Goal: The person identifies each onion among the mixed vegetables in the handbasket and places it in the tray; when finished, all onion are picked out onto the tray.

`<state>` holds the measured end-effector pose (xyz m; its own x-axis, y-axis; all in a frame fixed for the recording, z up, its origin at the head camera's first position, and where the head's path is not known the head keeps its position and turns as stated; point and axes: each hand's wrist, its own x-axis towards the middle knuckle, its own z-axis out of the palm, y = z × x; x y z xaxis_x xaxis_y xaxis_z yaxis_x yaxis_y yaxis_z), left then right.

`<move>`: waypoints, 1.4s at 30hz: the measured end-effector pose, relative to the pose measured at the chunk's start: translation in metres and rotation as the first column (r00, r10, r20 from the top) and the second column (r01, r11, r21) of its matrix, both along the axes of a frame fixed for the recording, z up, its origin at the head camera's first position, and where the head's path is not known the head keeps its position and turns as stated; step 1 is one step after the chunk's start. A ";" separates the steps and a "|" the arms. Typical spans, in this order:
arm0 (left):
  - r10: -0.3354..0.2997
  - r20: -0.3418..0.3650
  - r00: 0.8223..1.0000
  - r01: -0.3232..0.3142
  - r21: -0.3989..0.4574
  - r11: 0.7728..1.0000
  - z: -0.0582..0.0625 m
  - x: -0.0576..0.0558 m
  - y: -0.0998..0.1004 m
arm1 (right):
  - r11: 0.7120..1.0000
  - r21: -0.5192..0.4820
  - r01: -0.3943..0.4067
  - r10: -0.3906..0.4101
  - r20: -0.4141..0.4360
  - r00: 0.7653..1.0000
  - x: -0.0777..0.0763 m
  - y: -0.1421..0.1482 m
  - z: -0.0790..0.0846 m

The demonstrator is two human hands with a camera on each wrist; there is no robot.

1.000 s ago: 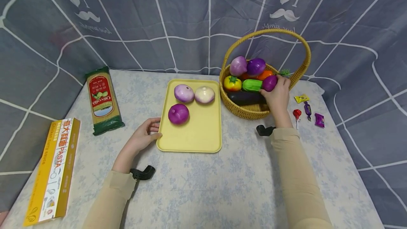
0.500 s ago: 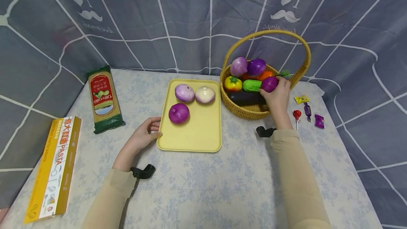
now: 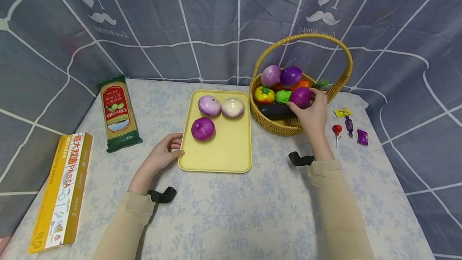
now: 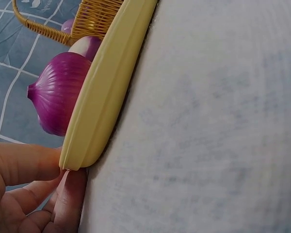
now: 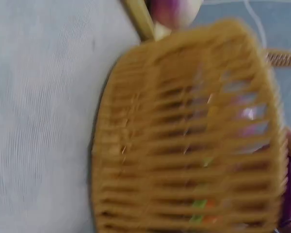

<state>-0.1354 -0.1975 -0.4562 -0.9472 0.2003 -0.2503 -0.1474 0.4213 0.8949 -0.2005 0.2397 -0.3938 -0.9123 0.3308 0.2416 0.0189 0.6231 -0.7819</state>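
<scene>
Purple onion (image 3: 300,98) pinched by right hand (image 3: 315,114) over basket (image 3: 276,128), right of frame centre; tray (image 3: 216,155) edge pinched by left hand (image 3: 164,153); onion could be dropped if smooth skin slips.

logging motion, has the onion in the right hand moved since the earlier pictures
Yes, the onion moved left against the basket and covers more of the green vegetable.
</scene>
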 end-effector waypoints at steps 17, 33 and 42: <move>0.008 -0.006 1.000 -0.008 -0.013 1.000 0.000 0.000 0.002 | 0.871 -0.428 -0.242 0.240 -0.061 0.969 0.030 -0.070 0.011; -0.005 -0.004 1.000 0.005 -0.007 1.000 -0.001 0.000 0.000 | 0.830 -0.409 -0.380 0.408 -0.020 0.913 0.038 -0.119 -0.011; 0.002 -0.003 1.000 -0.002 -0.015 1.000 0.000 0.000 0.001 | 0.871 -0.259 -0.419 0.444 0.045 0.895 0.034 -0.133 -0.026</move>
<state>-0.1353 -0.1966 -0.4566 -0.9483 0.1944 -0.2507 -0.1460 0.4342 0.8889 -0.1668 0.1072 -0.4195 -0.9922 -0.0654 0.1065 -0.1236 0.3844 -0.9149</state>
